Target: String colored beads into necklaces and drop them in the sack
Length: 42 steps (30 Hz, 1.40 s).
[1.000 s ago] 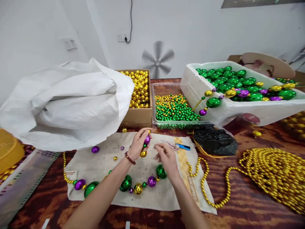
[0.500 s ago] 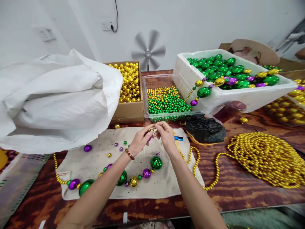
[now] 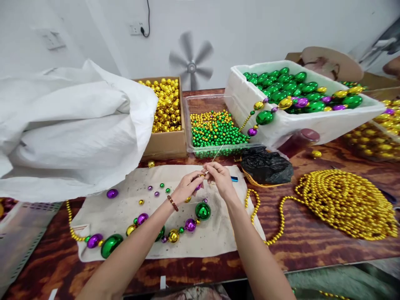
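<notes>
Bead garland (image 3: 173,236) in green, purple and gold lies in a curve across a pale cloth (image 3: 215,239) on a wood-patterned table (image 3: 296,252), seen from the head camera, with the person's left forearm covering part of it. Above its right end, two bare hands meet fingertip to fingertip: the left hand (image 3: 188,185), a beaded bracelet (image 3: 172,203) at its wrist, pinches a small gold bead (image 3: 202,175), with a purple bead (image 3: 198,187) just below its fingers. The right hand (image 3: 219,178) presses thumb and fingers together beside it, at the base of a thin pale strand (image 3: 218,152) that slants up toward a clear tray (image 3: 187,121); whether those fingers grip the strand cannot be told. Loose beads (image 3: 156,193) dot the cloth to the left of the hands, while a blue object (image 3: 234,179) sits just beside the right one. Farther right, a gold bead chain (image 3: 343,204) lies heaped near a black plastic bag (image 3: 265,166).
</notes>
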Tool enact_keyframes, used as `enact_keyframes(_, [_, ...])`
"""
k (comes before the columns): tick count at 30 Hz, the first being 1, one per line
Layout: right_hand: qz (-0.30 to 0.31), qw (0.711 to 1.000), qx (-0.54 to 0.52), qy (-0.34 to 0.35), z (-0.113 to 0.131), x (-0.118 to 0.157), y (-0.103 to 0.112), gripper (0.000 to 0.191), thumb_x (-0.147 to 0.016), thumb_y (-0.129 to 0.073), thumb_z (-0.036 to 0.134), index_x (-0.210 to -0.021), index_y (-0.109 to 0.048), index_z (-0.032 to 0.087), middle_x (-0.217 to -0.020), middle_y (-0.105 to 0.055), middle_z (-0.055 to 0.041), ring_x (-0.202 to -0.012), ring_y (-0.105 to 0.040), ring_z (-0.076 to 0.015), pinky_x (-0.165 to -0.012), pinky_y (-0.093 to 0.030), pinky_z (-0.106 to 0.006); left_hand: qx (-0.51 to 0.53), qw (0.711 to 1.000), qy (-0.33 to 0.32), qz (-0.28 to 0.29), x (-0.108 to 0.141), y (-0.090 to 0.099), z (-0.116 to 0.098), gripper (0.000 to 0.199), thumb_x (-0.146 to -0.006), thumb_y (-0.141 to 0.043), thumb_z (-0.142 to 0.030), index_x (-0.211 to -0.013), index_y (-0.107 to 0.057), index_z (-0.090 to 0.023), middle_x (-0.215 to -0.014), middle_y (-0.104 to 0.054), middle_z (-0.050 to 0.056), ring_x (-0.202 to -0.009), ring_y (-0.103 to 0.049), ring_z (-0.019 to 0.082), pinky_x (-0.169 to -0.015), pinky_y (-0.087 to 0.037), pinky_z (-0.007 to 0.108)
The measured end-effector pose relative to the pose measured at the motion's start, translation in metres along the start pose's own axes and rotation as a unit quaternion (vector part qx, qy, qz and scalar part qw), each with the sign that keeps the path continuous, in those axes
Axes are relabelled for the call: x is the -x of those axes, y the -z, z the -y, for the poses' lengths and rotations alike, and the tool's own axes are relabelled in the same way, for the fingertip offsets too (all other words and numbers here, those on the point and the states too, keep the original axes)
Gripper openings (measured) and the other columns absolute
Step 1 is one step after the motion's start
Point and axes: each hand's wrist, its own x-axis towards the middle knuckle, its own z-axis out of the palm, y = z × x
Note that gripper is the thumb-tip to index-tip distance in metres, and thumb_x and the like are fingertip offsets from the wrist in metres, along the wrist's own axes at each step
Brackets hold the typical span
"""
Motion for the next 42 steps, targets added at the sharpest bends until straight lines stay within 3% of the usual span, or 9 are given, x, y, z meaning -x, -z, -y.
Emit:
enact_keyframes(4, [-0.058, 0.998, 0.010, 0.007, 0.003, 0.004, 0.003, 0.034, -0.083, -0.060, 0.056, -0.083, -0.052, 0.023, -0.065, -0.068, 0.0030, -0.047, -0.063, -0.0121, -0.037, -0.040, -0.017, 0.006, 1.000, 0.005, 0.009, 0.001, 0.000, -0.002, 0.039, -0.092, -0.052, -0.047, -0.113, -0.064, -0.016, -0.076, -0.059, -0.001, -0.051, -0.049, 0.007, -0.044, -0.041, 0.018])
enact_keyframes(10, [-0.008, 1.000, -0.017, 0.006, 0.018, 0.008, 0.012, 0.038, -0.070, -0.075, 0.052, -0.084, -0.057, 0.021, -0.068, -0.067, 0.0024, -0.056, -0.067, -0.0147, -0.041, -0.049, -0.019, -0.009, 1.000, -0.011, -0.008, -0.003, -0.006, -0.004, 0.040, -0.093, -0.052, -0.046, -0.117, -0.064, -0.017, -0.082, -0.062, 0.001, -0.054, -0.057, 0.007, -0.045, -0.041, 0.017])
enact_keyframes(13, [-0.032, 0.999, -0.006, 0.027, 0.028, 0.010, 0.016, 0.039, -0.072, -0.074, 0.055, -0.081, -0.057, 0.020, -0.058, -0.062, 0.0050, -0.042, -0.058, -0.0103, -0.034, -0.040, -0.016, -0.025, 0.999, -0.019, -0.036, -0.004, -0.011, 0.000, 0.038, -0.092, -0.053, -0.044, -0.117, -0.064, -0.017, -0.085, -0.063, 0.002, -0.061, -0.060, 0.010, -0.046, -0.041, 0.017])
enact_keyframes(17, [-0.037, 0.995, 0.029, 0.090, 0.058, 0.012, 0.021, 0.037, -0.077, -0.073, 0.054, -0.079, -0.058, 0.020, -0.048, -0.055, 0.0083, -0.032, -0.044, -0.0053, -0.030, -0.027, -0.014, -0.006, 0.998, -0.035, -0.060, -0.001, -0.018, 0.004, 0.036, -0.090, -0.055, -0.043, -0.115, -0.063, -0.018, -0.090, -0.064, 0.004, -0.071, -0.062, 0.013, -0.050, -0.046, 0.020])
enact_keyframes(25, [-0.048, 0.972, 0.030, 0.229, 0.124, 0.026, 0.021, 0.030, -0.085, -0.073, 0.048, -0.081, -0.059, 0.021, -0.050, -0.051, 0.0088, -0.035, -0.040, -0.0041, -0.033, -0.028, -0.016, -0.086, 0.983, -0.092, -0.136, 0.019, -0.015, 0.013, 0.021, -0.089, -0.058, -0.031, -0.102, -0.070, -0.020, -0.101, -0.063, 0.006, -0.093, -0.060, 0.017, -0.079, -0.052, 0.028])
enact_keyframes(30, [-0.021, 0.977, 0.064, 0.200, 0.121, 0.034, 0.006, 0.031, -0.087, -0.070, 0.050, -0.083, -0.059, 0.021, -0.052, -0.056, 0.0077, -0.036, -0.047, -0.0049, -0.032, -0.031, -0.015, -0.086, 0.976, -0.034, -0.195, 0.037, -0.015, 0.035, 0.022, -0.088, -0.058, -0.031, -0.102, -0.071, -0.021, -0.105, -0.060, 0.007, -0.092, -0.062, 0.017, -0.076, -0.056, 0.030])
enact_keyframes(34, [0.058, 0.984, 0.065, 0.154, 0.110, 0.036, -0.016, 0.033, -0.085, -0.070, 0.051, -0.088, -0.059, 0.021, -0.060, -0.063, 0.0056, -0.044, -0.060, -0.0085, -0.037, -0.042, -0.016, -0.088, 0.971, 0.009, -0.223, 0.052, -0.019, 0.053, 0.023, -0.090, -0.050, -0.027, -0.105, -0.065, -0.018, -0.105, -0.063, 0.008, -0.083, -0.065, 0.017, -0.067, -0.058, 0.029])
enact_keyframes(38, [0.106, 0.981, 0.078, 0.141, 0.107, 0.038, -0.035, 0.034, -0.084, -0.070, 0.051, -0.085, -0.060, 0.019, -0.065, -0.067, 0.0025, -0.050, -0.065, -0.0108, -0.038, -0.045, -0.017, -0.146, 0.962, 0.013, -0.231, 0.064, -0.017, 0.062, 0.016, -0.085, -0.053, -0.019, -0.096, -0.066, -0.019, -0.098, -0.066, 0.007, -0.084, -0.064, 0.018, -0.077, -0.056, 0.033])
enact_keyframes(42, [0.076, 0.982, 0.082, 0.155, 0.116, 0.043, -0.043, 0.033, -0.085, -0.069, 0.051, -0.085, -0.061, 0.019, -0.066, -0.067, 0.0020, -0.049, -0.065, -0.0100, -0.038, -0.044, -0.016, -0.206, 0.953, 0.023, -0.223, 0.071, -0.014, 0.065, 0.015, -0.083, -0.054, -0.015, -0.090, -0.066, -0.019, -0.093, -0.067, 0.006, -0.087, -0.063, 0.019, -0.087, -0.051, 0.037])
